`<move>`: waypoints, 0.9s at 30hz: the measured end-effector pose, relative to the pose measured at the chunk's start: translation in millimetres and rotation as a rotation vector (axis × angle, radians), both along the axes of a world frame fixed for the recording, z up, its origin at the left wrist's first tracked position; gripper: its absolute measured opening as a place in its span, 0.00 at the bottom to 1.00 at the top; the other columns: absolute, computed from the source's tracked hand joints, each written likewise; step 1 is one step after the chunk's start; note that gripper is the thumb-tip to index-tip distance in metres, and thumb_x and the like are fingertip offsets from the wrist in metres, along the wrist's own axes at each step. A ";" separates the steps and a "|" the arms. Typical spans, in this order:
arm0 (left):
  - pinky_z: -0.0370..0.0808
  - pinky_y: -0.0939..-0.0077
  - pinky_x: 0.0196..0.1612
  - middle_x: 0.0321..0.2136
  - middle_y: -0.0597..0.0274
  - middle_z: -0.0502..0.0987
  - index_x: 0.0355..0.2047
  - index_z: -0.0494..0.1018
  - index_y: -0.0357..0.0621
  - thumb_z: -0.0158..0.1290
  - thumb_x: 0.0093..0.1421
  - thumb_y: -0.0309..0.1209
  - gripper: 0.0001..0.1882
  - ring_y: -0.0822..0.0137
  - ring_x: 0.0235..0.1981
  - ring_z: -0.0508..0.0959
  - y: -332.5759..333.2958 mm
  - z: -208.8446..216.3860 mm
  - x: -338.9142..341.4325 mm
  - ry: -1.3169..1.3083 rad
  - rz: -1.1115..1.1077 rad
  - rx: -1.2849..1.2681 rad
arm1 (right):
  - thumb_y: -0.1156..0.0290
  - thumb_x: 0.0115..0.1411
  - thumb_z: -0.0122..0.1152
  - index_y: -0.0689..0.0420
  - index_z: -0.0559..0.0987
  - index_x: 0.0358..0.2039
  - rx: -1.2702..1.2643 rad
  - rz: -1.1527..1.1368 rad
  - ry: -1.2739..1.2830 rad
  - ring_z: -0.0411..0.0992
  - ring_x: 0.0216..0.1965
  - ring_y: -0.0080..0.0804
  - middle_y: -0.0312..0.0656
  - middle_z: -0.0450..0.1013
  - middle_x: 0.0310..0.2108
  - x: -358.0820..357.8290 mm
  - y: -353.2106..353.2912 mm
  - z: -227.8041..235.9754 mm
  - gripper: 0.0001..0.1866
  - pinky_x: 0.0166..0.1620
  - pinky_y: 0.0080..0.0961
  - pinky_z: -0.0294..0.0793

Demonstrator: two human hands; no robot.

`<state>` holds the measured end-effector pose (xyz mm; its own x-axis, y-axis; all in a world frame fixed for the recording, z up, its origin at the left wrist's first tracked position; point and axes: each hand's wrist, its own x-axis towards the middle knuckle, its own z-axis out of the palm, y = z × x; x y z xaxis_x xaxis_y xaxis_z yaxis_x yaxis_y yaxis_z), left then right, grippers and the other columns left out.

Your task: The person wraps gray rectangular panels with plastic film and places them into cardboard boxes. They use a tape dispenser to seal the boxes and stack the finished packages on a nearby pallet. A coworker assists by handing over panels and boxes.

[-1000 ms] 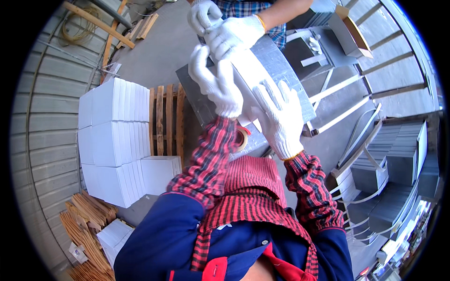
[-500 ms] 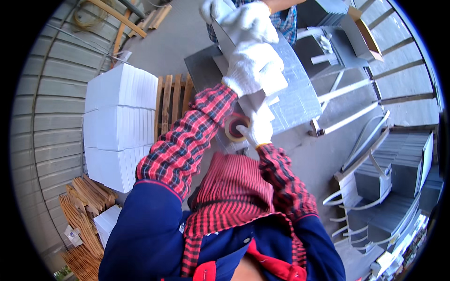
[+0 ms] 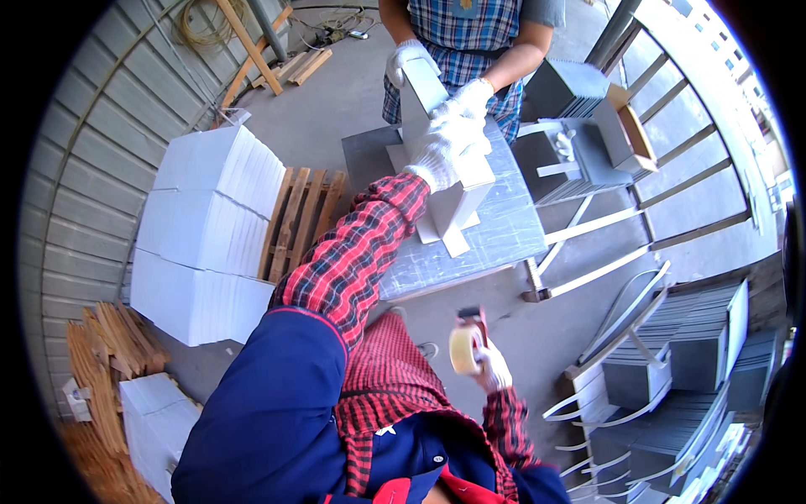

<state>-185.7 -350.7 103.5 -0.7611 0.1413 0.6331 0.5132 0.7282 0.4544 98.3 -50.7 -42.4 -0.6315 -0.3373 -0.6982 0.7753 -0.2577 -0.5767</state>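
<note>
A narrow white cardboard box [image 3: 460,200] stands on the grey metal-topped table [image 3: 504,227], its bottom flaps splayed out on the near side. My left hand [image 3: 442,160], in a white knit glove, grips the box across its top. Lower right and away from the table, my gloved right hand [image 3: 494,371] holds a tape dispenser with a wide roll of yellowish tape [image 3: 463,350]. Across the table a co-worker's gloved hands hold the box too: one glove [image 3: 411,59] at its far end, the other [image 3: 470,97] right beside my left hand.
Tall stacks of white folded cartons [image 3: 201,218] stand on the left by a wooden pallet [image 3: 300,223]. Grey panels fill a rack [image 3: 638,370] at the lower right. Beyond the table's right side are a metal stand [image 3: 588,231] and an open brown carton [image 3: 625,130].
My right hand has drawn back from the box's near end, down and to the right, with the tape dispenser. My left hand stays on the box. The view has shifted.
</note>
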 end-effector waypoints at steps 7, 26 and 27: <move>0.70 0.61 0.50 0.37 0.59 0.80 0.36 0.81 0.48 0.52 0.62 0.35 0.10 0.56 0.42 0.77 4.1 -6.4 -8.4 0.079 -0.059 0.029 | 0.73 0.49 0.61 0.62 0.68 0.58 -0.018 -0.421 0.396 0.73 0.43 0.33 0.41 0.73 0.44 -1.5 18.5 127.2 0.33 0.50 0.30 0.73; 0.72 0.77 0.56 0.53 0.49 0.70 0.63 0.60 0.42 0.41 0.57 0.72 0.49 0.61 0.53 0.75 -119.6 87.4 -19.6 -1.136 -0.926 0.531 | 0.74 0.46 0.68 0.63 0.77 0.53 0.926 -0.162 1.248 0.71 0.51 0.41 0.48 0.71 0.49 -199.4 -180.9 267.5 0.30 0.55 0.33 0.70; 0.71 0.76 0.56 0.54 0.49 0.69 0.63 0.59 0.42 0.41 0.58 0.70 0.48 0.61 0.53 0.74 -119.9 81.4 -26.2 -1.107 -0.930 0.514 | 0.74 0.46 0.69 0.63 0.77 0.53 0.954 -0.170 1.263 0.71 0.52 0.41 0.48 0.71 0.50 -200.3 -184.1 268.0 0.30 0.56 0.34 0.69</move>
